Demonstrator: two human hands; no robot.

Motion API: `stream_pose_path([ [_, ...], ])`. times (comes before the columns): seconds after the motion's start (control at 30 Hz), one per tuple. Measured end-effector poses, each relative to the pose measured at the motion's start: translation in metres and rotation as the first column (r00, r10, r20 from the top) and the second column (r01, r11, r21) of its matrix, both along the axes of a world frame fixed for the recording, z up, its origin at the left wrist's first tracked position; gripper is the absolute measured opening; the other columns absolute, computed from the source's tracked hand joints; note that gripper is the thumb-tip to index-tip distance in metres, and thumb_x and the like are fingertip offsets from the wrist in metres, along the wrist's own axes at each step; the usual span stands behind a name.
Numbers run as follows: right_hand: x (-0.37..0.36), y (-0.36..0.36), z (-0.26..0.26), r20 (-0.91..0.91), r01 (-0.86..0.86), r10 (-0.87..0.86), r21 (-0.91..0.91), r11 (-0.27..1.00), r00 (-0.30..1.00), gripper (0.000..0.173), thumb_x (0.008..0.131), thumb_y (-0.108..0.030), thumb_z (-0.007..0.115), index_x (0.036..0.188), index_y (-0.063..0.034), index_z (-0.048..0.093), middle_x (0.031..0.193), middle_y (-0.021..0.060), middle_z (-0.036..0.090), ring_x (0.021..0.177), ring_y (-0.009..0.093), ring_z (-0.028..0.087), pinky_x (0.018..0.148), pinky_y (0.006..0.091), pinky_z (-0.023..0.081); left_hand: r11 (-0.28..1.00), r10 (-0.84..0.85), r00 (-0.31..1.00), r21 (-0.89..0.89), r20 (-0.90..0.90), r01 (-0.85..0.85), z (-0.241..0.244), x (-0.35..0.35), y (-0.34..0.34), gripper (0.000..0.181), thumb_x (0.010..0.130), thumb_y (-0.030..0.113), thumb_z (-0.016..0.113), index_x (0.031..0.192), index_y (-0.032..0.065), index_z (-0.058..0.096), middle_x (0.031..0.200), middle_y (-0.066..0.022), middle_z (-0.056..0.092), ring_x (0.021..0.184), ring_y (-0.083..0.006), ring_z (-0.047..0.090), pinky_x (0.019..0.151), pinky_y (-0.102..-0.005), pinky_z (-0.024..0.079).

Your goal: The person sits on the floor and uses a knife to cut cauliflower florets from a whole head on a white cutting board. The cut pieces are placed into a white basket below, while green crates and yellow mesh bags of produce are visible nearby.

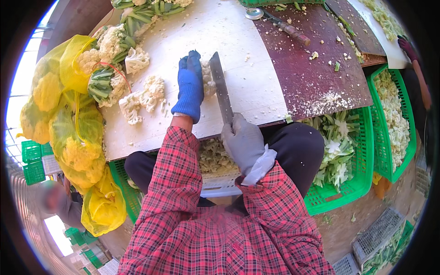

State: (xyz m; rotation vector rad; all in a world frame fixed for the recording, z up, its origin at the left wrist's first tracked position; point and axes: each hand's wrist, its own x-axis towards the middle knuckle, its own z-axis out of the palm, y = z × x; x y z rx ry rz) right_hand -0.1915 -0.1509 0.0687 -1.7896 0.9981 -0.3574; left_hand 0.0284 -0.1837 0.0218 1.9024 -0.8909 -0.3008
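Observation:
My left hand point(191, 86), in a blue knitted glove, lies against the left side of a cauliflower piece point(208, 79) on the white board point(240, 37); its fingers point away from me, and its grip is partly hidden. In my right hand point(243, 141), gloved in grey, is the handle end of a long flat-bladed knife point(221, 87). The blade stands just right of the cauliflower piece, pointing away. Left of the blue glove lie cut cauliflower florets point(153, 90). Farther left, cauliflower heads with green leaves point(111, 43) are piled, one with a red string around it.
Yellow mesh bags point(77, 137) of cauliflower hang at the left edge. A knife with a wrapped handle point(292, 32) lies on the dark red board point(309, 65). Green crates point(367, 151) with leafy stems and florets stand right; a crate point(216, 187) of pieces sits between my knees. Other people are at both sides.

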Motion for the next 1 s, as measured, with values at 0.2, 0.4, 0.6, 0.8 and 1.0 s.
stream_pose_path([
  [0.2, 0.005, -0.014, 0.005, -0.068, -0.039, 0.038, -0.015, 0.999, 0.997, 0.021, 0.088, -0.017, 0.055, 0.094, 0.0029, 0.058, 0.078, 0.0292, 0.064, 0.075, 0.044, 0.065, 0.067, 0.0510, 0.051, 0.987, 0.056, 0.929, -0.123, -0.366, -0.108, 0.016, -0.011, -0.007, 0.042, 0.102, 0.038, 0.047, 0.114, -0.0015, 0.056, 0.106, -0.0124, 0.066, 0.094, -0.0195, 0.060, 0.086, -0.0309, 0.048],
  [0.4, 0.022, -0.022, 0.007, -0.123, -0.131, 0.116, -0.126, 0.983, 0.986, 0.023, 0.090, -0.016, 0.053, 0.097, 0.0044, 0.059, 0.082, 0.0257, 0.065, 0.081, 0.041, 0.065, 0.072, 0.0442, 0.052, 0.975, 0.098, 0.924, -0.150, -0.370, -0.163, 0.013, -0.012, -0.005, 0.041, 0.102, 0.036, 0.047, 0.113, -0.0025, 0.056, 0.105, -0.0129, 0.066, 0.095, -0.0197, 0.061, 0.085, -0.0317, 0.048],
  [0.6, 0.015, -0.011, -0.092, 0.089, -0.056, 0.121, -0.527, 0.848, 0.989, 0.022, 0.088, -0.016, 0.052, 0.085, -0.0032, 0.070, 0.086, 0.0181, 0.070, 0.073, 0.030, 0.067, 0.070, 0.0407, 0.053, 0.965, 0.060, 0.944, -0.222, -0.325, -0.138, 0.014, -0.018, -0.002, 0.040, 0.102, 0.038, 0.046, 0.110, 0.0015, 0.061, 0.105, -0.0127, 0.065, 0.093, -0.0203, 0.062, 0.083, -0.0333, 0.051],
  [0.8, 0.030, -0.055, 0.027, -0.098, 0.005, 0.035, 0.383, 0.924, 0.995, 0.031, 0.090, -0.018, 0.046, 0.097, 0.0088, 0.061, 0.076, 0.0193, 0.067, 0.059, 0.027, 0.067, 0.062, 0.0393, 0.054, 0.998, -0.070, 0.998, -0.011, -0.005, 0.069, 0.025, -0.025, 0.011, 0.036, 0.089, 0.041, 0.066, 0.097, 0.0063, 0.063, 0.082, -0.0117, 0.065, 0.074, -0.0214, 0.061, 0.066, -0.0342, 0.050],
  [1.0, -0.018, -0.044, 0.061, 0.295, 0.178, -0.442, 0.626, 0.759, 0.847, 0.019, 0.092, -0.015, 0.052, 0.096, 0.0039, 0.056, 0.070, 0.0077, 0.058, 0.049, 0.015, 0.055, 0.044, 0.0301, 0.046, 0.928, -0.145, 0.567, 0.310, 0.811, -0.206, 0.024, 0.018, 0.042, 0.053, 0.075, 0.056, 0.073, 0.113, 0.0192, 0.067, 0.125, -0.0091, 0.059, 0.121, -0.0359, 0.047, 0.103, -0.0523, 0.031],
])
